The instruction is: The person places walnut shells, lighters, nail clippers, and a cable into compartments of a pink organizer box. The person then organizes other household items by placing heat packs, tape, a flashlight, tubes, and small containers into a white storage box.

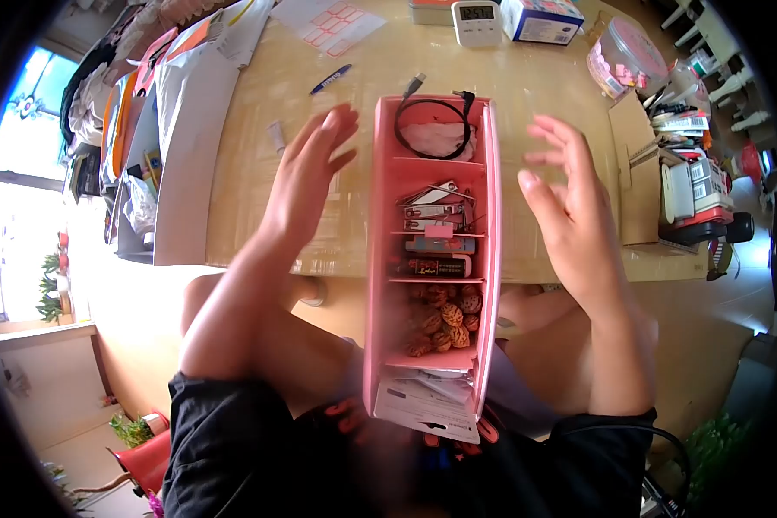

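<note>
- Right now, a long pink box [382,246] is between the two hands, with its far end over the table [246,194] and its near end over the lap.
- The left hand [313,173] is left of the pink box, just apart from it. It is wide open and holds nothing.
- The right hand [570,198] is right of the pink box, apart from it too. It is open, with its fingers a little bent, and holds nothing.
- At the far end of the pink box, a black cable [468,101] lies in a loop.
- Next inside the pink box come shiny nail clippers [433,211], then a small dark pack [439,266], then bumpy brown balls [451,315].
- At the near end of the pink box, a pale card [423,414] sticks out.
- Left of the pink box is a blue pen [331,79].
- Past its far end stands a white clock [477,23].
- Right of the pink box are a clear tub [620,60] and a cardboard box [637,207].
</note>
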`<action>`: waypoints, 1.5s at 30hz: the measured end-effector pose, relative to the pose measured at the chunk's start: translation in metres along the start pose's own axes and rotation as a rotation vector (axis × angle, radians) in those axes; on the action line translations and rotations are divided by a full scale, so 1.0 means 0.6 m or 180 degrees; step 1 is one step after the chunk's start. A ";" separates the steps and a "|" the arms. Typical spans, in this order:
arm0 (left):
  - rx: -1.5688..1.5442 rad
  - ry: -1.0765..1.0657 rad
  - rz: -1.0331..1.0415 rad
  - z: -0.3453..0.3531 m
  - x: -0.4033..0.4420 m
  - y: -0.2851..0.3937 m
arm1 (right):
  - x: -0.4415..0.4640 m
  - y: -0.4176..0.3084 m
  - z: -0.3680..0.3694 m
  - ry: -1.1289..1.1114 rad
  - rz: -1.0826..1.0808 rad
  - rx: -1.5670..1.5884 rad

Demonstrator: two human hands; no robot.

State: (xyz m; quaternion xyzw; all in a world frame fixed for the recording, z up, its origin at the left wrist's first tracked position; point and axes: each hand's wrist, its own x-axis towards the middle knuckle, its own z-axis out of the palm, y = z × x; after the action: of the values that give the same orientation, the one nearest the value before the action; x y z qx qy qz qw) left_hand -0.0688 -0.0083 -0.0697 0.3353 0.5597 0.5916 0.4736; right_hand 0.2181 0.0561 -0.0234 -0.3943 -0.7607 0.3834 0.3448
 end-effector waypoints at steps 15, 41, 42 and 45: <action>-0.3285 -0.1574 -0.0010 0.160 -0.218 -0.075 | -0.144 0.006 -0.021 -0.1849 0.0968 0.0824; 0.0754 -0.0580 0.1343 0.343 -0.026 -0.134 | -0.155 0.082 -0.187 0.0255 -0.1798 -0.1437; 0.0738 -0.0632 0.1472 0.347 -0.013 -0.133 | -0.155 0.081 -0.193 0.0290 -0.1875 -0.1568; 0.0628 -0.0876 0.1406 0.349 0.014 -0.134 | -0.153 0.048 -0.189 0.0233 -0.2341 -0.1955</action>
State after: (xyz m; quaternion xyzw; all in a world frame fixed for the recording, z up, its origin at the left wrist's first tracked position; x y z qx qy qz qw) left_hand 0.1376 0.0657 -0.1186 0.5709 0.4583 0.5721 0.3698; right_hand 0.3630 0.0234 -0.0151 -0.1959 -0.9152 -0.0205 0.3517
